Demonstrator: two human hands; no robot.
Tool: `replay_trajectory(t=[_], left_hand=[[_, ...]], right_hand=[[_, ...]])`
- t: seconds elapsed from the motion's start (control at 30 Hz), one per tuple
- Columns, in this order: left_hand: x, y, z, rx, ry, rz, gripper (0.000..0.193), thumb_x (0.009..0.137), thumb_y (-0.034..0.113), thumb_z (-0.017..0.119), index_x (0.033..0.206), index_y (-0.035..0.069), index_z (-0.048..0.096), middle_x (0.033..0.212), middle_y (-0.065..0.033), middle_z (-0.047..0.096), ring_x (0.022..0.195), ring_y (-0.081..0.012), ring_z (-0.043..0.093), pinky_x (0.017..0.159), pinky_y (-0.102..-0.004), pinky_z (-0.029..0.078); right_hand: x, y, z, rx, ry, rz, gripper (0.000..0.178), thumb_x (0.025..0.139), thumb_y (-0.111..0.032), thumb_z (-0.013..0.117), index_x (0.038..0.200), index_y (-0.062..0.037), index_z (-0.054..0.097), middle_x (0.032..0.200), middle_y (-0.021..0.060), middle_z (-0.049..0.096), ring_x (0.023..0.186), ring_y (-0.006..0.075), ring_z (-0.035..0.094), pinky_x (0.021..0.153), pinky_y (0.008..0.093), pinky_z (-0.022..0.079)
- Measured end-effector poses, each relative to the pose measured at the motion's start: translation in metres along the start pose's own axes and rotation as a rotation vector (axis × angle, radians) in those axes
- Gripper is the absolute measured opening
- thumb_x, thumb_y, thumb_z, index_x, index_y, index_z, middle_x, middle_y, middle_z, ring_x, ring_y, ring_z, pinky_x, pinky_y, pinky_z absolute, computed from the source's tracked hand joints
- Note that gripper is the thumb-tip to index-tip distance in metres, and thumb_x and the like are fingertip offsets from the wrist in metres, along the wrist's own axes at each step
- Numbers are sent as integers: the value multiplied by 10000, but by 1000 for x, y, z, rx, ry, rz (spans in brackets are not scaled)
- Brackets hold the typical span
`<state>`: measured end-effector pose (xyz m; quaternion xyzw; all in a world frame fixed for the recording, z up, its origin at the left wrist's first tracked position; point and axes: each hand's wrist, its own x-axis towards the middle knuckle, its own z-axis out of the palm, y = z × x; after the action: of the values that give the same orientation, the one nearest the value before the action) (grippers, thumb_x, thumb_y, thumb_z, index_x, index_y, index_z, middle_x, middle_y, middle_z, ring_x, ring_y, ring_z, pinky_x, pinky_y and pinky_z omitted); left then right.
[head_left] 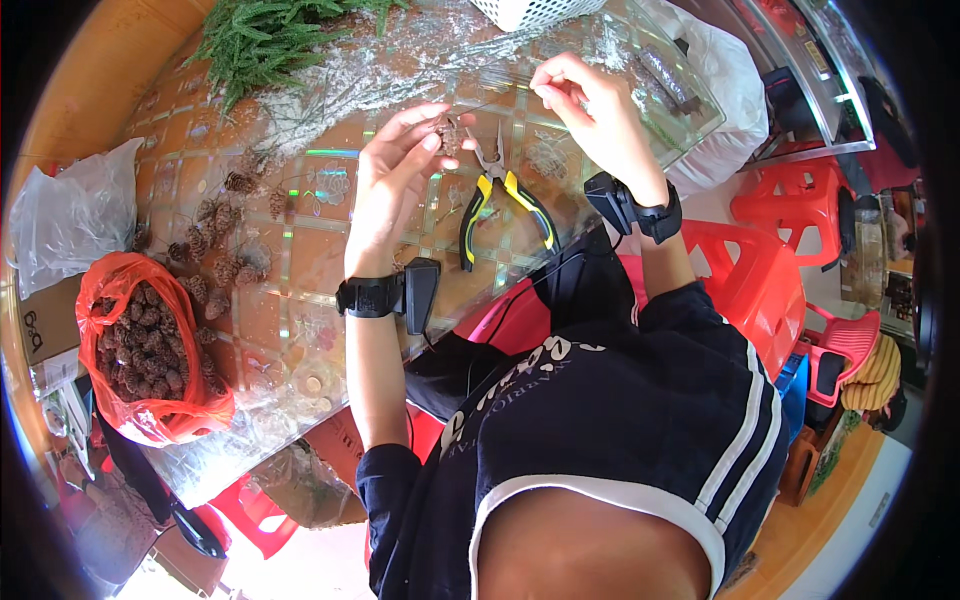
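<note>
My left hand [390, 170] holds a small brown pine cone [449, 138] between thumb and fingers above the table. A thin dark wire [490, 104] seems to run from the cone toward my right hand [600, 112]. The right thumb and forefinger are pinched together at the wire's far end, though the tip itself is hard to make out. Just beneath and between the hands lie pliers [493, 172] with yellow and black handles, jaws pointing away from me.
A red plastic bag [100, 300] full of pine cones sits at the left, with several loose cones [222, 268] beside it. Green artificial branches [262, 45] and white-dusted twigs [400, 85] lie at the back, near a white basket [535, 10]. Red stools [750, 285] stand at the right.
</note>
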<state>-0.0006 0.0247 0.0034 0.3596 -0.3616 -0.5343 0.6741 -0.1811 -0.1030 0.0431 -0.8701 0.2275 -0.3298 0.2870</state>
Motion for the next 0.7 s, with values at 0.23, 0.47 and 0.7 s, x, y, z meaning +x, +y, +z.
replay_trajectory(t=[0.23,0.47,0.7], left_hand=[[0,-1,2,-37,-20,-29,278,861,37,477,1129,-35,465,1052,-194,573,891,-226,605,707,-261,492],[-2,-4,0,-28,-32,-1,273,830,10,529,1095,-34,483,1046,-178,575,891,-227,605,710,-270,501],[-1,-6,0,4,-81,12,265,796,-23,567,1053,-29,502,1051,-162,571,917,-227,595,725,-286,508]], right_hand=[[2,-8,2,8,-70,-90,52,793,-33,590,839,-30,566,697,13,556,572,66,478,513,201,376],[1,-13,1,3,-148,-105,63,781,-47,611,822,-23,569,680,18,536,557,78,465,505,214,373],[0,-13,6,59,-173,-178,62,782,-45,608,823,-19,569,671,20,530,551,82,458,503,215,368]])
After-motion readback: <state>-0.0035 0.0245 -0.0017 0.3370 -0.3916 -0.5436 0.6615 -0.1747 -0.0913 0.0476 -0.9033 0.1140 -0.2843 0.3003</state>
